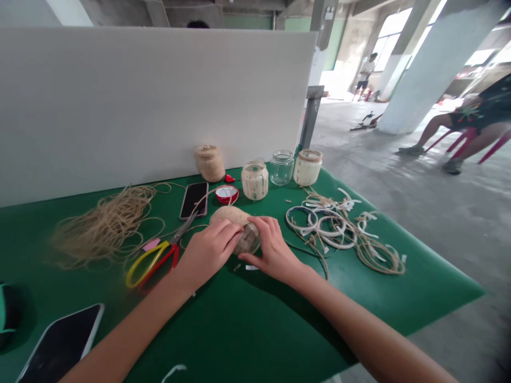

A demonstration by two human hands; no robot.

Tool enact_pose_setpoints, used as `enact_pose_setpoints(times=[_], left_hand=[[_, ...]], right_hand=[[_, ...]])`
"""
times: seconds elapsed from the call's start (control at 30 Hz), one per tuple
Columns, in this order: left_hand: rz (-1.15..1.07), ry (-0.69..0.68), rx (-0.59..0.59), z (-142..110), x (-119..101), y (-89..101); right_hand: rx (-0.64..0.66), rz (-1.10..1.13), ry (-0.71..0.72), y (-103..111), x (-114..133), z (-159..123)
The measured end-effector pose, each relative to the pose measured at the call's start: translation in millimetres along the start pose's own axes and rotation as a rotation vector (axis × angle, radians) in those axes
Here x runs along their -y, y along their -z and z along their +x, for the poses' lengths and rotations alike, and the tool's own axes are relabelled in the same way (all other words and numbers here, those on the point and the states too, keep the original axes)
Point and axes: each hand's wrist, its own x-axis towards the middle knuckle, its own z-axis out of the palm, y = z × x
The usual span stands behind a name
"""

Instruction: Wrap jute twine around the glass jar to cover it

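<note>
A glass jar wrapped in twine (229, 214) lies tilted on the green table, its bare clear end turned toward me. My left hand (213, 243) is closed on its left side, with thumb and fingertips pressed together near the glass edge; anything pinched there is too small to make out. Around the right side curls my right hand (273, 247), fingers on top and thumb low by the glass. Left of the hands lie scissors (173, 242) with yellow and red handles, blades partly apart. Loose twine (115, 221) is heaped farther left. Behind the jar sits a small red-rimmed lid or dish (227, 194).
Along the back stand a twine-covered jar (210, 163), a partly wrapped jar (255, 181), a clear jar (282, 168) and another wrapped jar (307, 167). Two phones, one dark (194, 200), one nearer (62, 348), lie left. Tape rings (331, 226) and cord lie right. A white panel (159, 101) rises behind.
</note>
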Motion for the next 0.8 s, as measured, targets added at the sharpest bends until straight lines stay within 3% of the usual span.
enact_pose_setpoints(times=[0.23,0.43,0.63,0.8], left_hand=[[0.186,-0.131,0.152,8,3,14.4],[0.202,-0.213,0.203,14,7,16.8],[0.235,-0.206,0.27,17,4,20.4],[0.149,-0.104,0.337,23,4,22.2]], right_hand=[[0.009,-0.002,0.01,0,1,0],[0.006,-0.013,0.014,-1,0,0],[0.005,-0.021,0.017,-2,1,0],[0.009,-0.007,0.019,-1,3,-1]])
